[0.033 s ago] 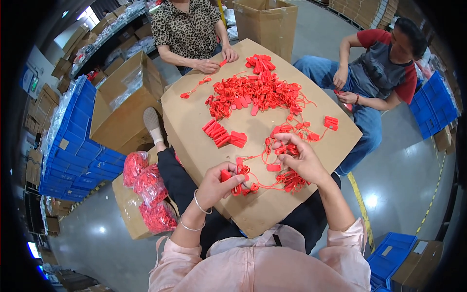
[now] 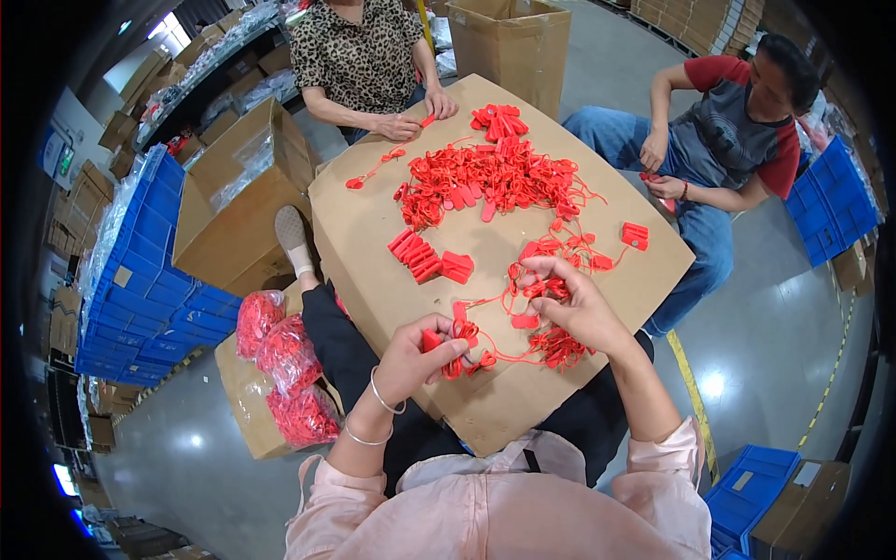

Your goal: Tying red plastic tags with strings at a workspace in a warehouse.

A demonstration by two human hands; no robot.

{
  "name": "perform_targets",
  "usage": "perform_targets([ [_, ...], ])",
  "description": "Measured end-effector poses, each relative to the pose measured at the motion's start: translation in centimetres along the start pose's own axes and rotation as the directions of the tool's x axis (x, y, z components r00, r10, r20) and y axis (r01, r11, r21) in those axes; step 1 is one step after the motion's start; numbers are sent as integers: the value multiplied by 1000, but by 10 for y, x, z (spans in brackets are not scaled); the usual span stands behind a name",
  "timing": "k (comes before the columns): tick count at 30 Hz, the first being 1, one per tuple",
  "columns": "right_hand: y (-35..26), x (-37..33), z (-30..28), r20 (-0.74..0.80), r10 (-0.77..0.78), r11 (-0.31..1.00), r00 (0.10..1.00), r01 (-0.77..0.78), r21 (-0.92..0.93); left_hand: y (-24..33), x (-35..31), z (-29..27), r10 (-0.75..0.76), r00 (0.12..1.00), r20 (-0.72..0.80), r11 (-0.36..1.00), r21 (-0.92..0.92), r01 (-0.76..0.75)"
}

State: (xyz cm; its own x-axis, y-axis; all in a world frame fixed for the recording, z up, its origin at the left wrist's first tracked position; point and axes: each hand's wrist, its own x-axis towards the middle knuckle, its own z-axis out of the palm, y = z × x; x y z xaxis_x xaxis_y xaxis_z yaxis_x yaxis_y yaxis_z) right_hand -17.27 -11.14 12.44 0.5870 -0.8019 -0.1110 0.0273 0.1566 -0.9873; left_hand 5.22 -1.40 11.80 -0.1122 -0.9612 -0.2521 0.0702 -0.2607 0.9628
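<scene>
My left hand (image 2: 415,355), at the near edge of the cardboard tabletop (image 2: 373,280), is closed around a red plastic piece (image 2: 432,340) and a looped bundle of red cord (image 2: 464,330). My right hand (image 2: 588,313) is curled over red cords (image 2: 553,287), thumb and fingers around them; the exact pinch is partly hidden. A cord strand (image 2: 509,357) runs between the hands to a cord clump (image 2: 560,348) below my right hand. Beyond lies a large heap of red corded pieces (image 2: 504,177). A row of red pieces (image 2: 415,255) lies left of centre.
One person (image 2: 359,65) works at the far side, another (image 2: 728,131) at the right, both handling red pieces. Bags of red pieces (image 2: 285,359) rest on a carton at my left. An open carton (image 2: 233,196) and blue crates (image 2: 140,271) stand farther left.
My left hand tilts very slightly with the red bundle. Little else visibly differs.
</scene>
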Motion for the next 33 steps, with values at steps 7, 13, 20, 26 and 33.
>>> perform_targets([
  [7, 43, 17, 7, 7, -290, 582, 957, 182, -793, -38, -8, 18, -162, 975, 151, 968, -166, 186],
  [13, 81, -10, 24, 98, 39, 860, 994, 16, -509, -59, -3, 31, -127, 992, 22, 942, -311, 128],
  [20, 135, -51, 60, -64, -111, 993, 992, 109, -32, -68, 1, 29, -127, 989, -77, 890, -449, 79],
  [26, 136, -53, 84, -104, -106, 984, 989, 89, -155, -74, -4, 30, -125, 991, -57, 751, -657, 57],
  [33, 129, -75, 51, 58, 170, 948, 984, -180, 264, -71, -4, 23, -153, 967, -205, 776, -631, -12],
])
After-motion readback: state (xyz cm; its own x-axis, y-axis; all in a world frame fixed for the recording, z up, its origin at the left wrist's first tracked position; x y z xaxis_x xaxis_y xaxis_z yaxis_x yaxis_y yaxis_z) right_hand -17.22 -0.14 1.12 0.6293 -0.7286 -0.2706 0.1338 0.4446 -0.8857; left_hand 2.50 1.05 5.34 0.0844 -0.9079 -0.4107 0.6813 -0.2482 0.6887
